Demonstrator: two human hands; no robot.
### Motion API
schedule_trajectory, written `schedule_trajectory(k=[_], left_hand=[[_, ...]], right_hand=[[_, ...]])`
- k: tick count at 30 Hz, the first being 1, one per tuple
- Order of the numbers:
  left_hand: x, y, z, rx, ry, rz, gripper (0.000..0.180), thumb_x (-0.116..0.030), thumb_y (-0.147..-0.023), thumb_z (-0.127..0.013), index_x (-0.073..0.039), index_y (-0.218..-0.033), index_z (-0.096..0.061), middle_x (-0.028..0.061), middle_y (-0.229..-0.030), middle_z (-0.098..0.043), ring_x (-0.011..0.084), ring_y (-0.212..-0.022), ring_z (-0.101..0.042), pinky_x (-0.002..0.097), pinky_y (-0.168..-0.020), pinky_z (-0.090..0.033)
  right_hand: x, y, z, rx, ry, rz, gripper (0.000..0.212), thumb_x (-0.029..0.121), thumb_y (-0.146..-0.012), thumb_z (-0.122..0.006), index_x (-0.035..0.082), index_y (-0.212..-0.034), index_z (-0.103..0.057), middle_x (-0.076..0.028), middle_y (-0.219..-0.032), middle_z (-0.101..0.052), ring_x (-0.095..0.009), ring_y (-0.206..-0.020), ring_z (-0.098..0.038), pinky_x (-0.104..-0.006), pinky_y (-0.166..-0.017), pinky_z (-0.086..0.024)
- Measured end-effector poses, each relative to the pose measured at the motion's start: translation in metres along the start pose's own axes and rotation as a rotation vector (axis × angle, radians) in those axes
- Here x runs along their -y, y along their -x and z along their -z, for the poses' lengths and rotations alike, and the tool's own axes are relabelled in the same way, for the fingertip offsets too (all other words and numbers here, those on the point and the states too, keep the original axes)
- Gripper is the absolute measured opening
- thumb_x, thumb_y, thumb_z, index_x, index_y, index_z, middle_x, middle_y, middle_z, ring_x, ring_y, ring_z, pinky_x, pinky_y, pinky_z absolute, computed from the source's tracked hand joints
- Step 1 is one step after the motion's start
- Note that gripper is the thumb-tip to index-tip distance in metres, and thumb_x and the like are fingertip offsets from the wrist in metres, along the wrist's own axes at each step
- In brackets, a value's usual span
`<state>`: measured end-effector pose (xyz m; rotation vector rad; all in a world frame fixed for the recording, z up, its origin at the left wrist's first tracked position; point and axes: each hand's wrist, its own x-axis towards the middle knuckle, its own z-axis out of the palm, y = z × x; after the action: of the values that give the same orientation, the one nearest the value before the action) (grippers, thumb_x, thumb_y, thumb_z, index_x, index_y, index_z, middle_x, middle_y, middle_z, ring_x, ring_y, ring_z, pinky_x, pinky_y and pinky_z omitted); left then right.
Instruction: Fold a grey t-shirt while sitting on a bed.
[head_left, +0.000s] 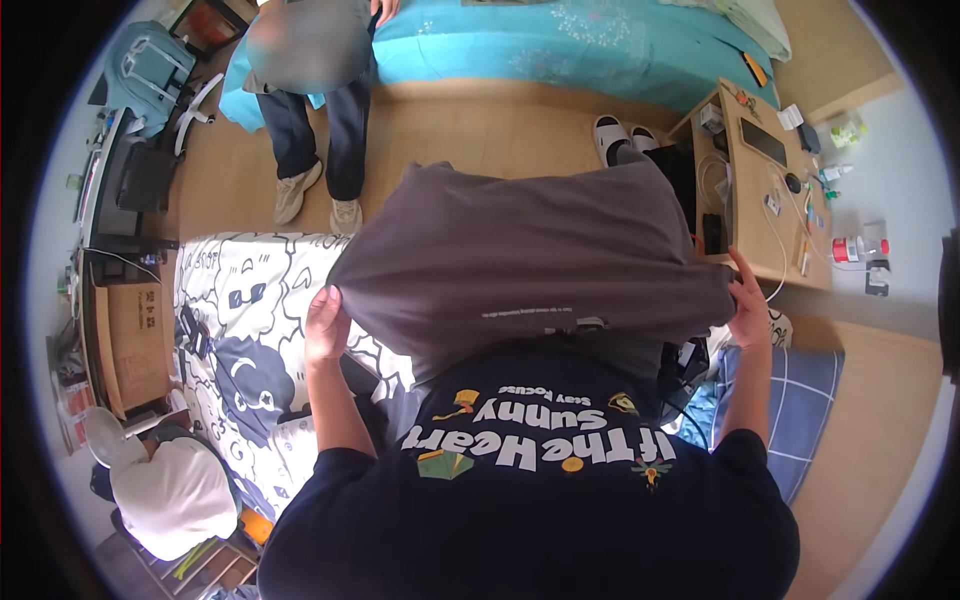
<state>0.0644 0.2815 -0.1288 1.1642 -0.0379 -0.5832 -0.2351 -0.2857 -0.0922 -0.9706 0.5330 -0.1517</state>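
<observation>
A grey-brown T-shirt (520, 240) is stretched out in front of my chest, with small pale print near its lower edge. My left hand (327, 322) pinches the shirt's near left corner between thumb and fingers. At the opposite side, my right hand (746, 305) grips the cloth's right end, its index finger extended upward along the edge. The shirt hangs between both hands, its far edge humped and loosely creased. Part of the bed and whatever lies directly beneath the cloth are hidden.
A bed with a black-and-white cartoon sheet (250, 350) lies below, a blue checked pillow (790, 410) at its right. Another person stands ahead on the left, near a turquoise-covered bed (460, 45). A wooden bedside cabinet (735, 160) carries a phone (764, 142) and cables.
</observation>
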Motion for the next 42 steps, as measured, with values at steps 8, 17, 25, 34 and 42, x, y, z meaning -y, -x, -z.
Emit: schedule_trajectory(k=[8,17,25,34,42], left_hand=[[-0.024,0.010,-0.004,0.198,-0.491,0.306,0.030,-0.020,-0.088,-0.067,0.004,-0.106,-0.063,0.0017,-0.098,-0.065,0.0101,-0.090,-0.056,0.0269,-0.083,-0.043],[-0.130,0.001,-0.026,-0.315,-0.617,-0.462,0.013,-0.015,-0.092,-0.062,-0.004,-0.089,-0.067,-0.0035,-0.080,-0.061,0.0039,-0.075,-0.049,0.0193,-0.071,-0.039],[-0.236,0.018,-0.079,-0.483,-0.306,-1.056,0.024,-0.016,-0.096,-0.057,0.005,-0.106,-0.064,0.0086,-0.100,-0.066,0.0116,-0.091,-0.059,0.0240,-0.086,-0.045],[-0.279,0.065,-0.092,-0.585,-0.198,-1.252,0.019,-0.017,-0.095,-0.059,0.001,-0.101,-0.061,0.0081,-0.094,-0.065,0.0114,-0.084,-0.059,0.0242,-0.079,-0.047],[-0.282,0.087,-0.125,-0.715,-0.598,-1.322,0.021,-0.019,-0.094,-0.059,-0.001,-0.105,-0.061,0.0062,-0.095,-0.064,0.0119,-0.086,-0.056,0.0235,-0.080,-0.044]], right_hand=[[0.019,-0.002,0.004,0.053,0.297,-0.166,0.051,0.005,-0.088,-0.055,-0.004,-0.136,-0.042,-0.014,-0.125,-0.057,-0.021,-0.113,-0.057,-0.0326,-0.098,-0.045],[0.097,-0.012,0.014,-0.134,0.267,0.540,0.042,0.005,-0.094,-0.052,-0.004,-0.134,-0.046,-0.008,-0.117,-0.061,-0.016,-0.109,-0.055,-0.0277,-0.099,-0.039],[0.202,0.023,-0.068,-0.281,0.635,1.085,0.040,-0.004,-0.088,-0.057,-0.003,-0.128,-0.054,-0.007,-0.107,-0.065,-0.009,-0.093,-0.058,-0.0207,-0.085,-0.043],[0.230,0.078,-0.085,-0.109,0.320,1.173,0.035,-0.001,-0.089,-0.058,-0.006,-0.124,-0.055,-0.006,-0.094,-0.065,-0.009,-0.081,-0.056,-0.0204,-0.076,-0.042],[0.240,0.098,-0.095,-0.482,0.440,1.304,0.023,0.005,-0.094,-0.055,-0.003,-0.116,-0.057,-0.008,-0.101,-0.064,-0.013,-0.094,-0.060,-0.0236,-0.086,-0.046]])
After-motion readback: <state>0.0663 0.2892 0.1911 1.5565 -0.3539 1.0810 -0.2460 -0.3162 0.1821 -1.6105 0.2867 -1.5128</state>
